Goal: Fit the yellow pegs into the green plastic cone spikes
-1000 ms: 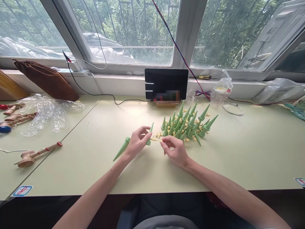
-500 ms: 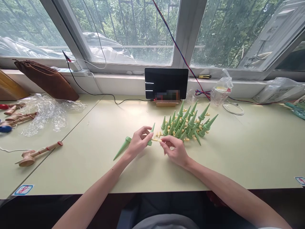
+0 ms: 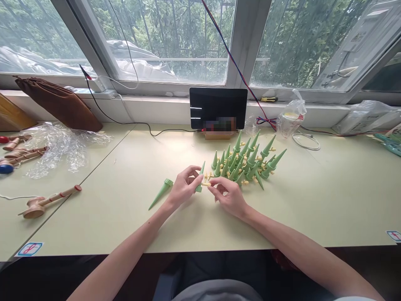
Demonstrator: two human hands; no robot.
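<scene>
Between the thumb and fingers of my left hand (image 3: 185, 187) is a green plastic watering spike (image 3: 202, 170), its point up and its wide collar below. My right hand (image 3: 228, 195) pinches a small yellow valve (image 3: 206, 184), held against the side of that spike; whether it sits in the spike I cannot tell. A second green spike (image 3: 160, 195) lies on the table left of my left hand, with no yellow part visible on it. Behind my right hand stand several green spikes (image 3: 250, 161) in a cluster, many with yellow valves. A few loose yellow pieces (image 3: 208, 175) lie just beyond my fingers.
A dark tablet (image 3: 218, 108) leans on a stand at the back of the table (image 3: 103, 217). Wooden kendama toys (image 3: 34, 207) and crumpled clear plastic (image 3: 67, 148) lie at left. A bagged cup (image 3: 291, 119) and a coiled white cable (image 3: 306, 142) are at back right.
My right hand has shifted slightly left, bringing the yellow valve closer to the spike in my left hand. Both grips stay the same.
</scene>
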